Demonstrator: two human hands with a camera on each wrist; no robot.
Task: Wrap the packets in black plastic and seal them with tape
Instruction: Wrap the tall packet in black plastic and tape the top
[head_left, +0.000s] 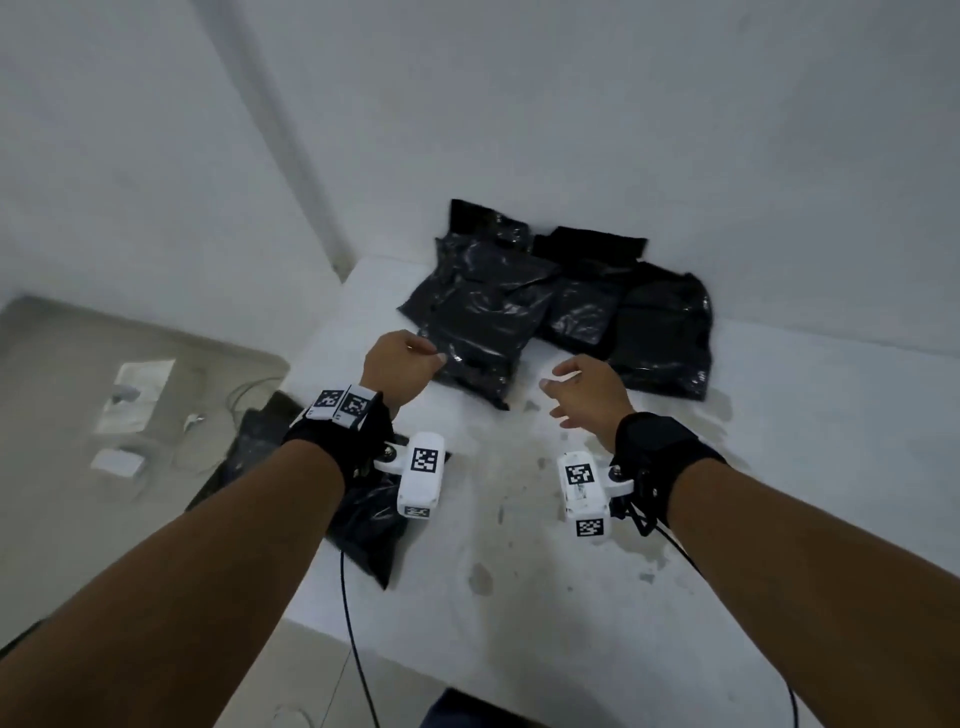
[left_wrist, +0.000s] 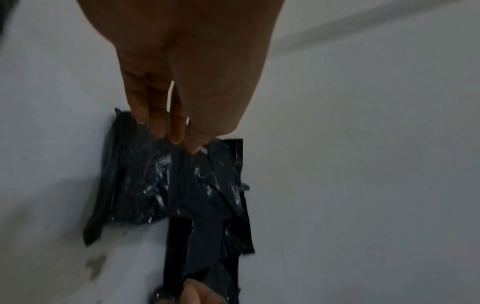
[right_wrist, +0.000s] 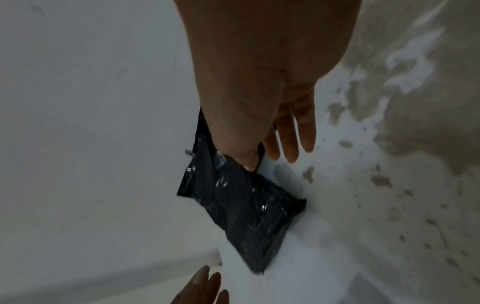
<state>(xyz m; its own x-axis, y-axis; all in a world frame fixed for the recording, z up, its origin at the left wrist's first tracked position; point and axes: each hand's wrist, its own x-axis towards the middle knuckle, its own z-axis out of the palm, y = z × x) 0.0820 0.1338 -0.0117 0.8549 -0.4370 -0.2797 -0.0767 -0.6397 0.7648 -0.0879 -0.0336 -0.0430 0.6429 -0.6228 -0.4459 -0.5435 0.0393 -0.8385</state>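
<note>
Several packets wrapped in black plastic lie in a heap against the wall at the back of the white table (head_left: 571, 613). The nearest packet (head_left: 483, 322) (left_wrist: 145, 174) (right_wrist: 246, 205) is shiny and creased. My left hand (head_left: 431, 353) (left_wrist: 179, 139) is at its near left edge, fingers straight and close together, tips at the plastic; I cannot tell whether they touch it. My right hand (head_left: 558, 379) (right_wrist: 280, 154) hovers over the table just right of that packet with fingers spread and nothing in it. A bigger packet (head_left: 660, 332) lies at the right of the heap.
More black plastic (head_left: 363, 525) hangs over the table's left edge under my left forearm. The tabletop in front of the heap is stained. On the floor at the left lie white packets (head_left: 135, 395) and thin cables. The wall stands right behind the heap.
</note>
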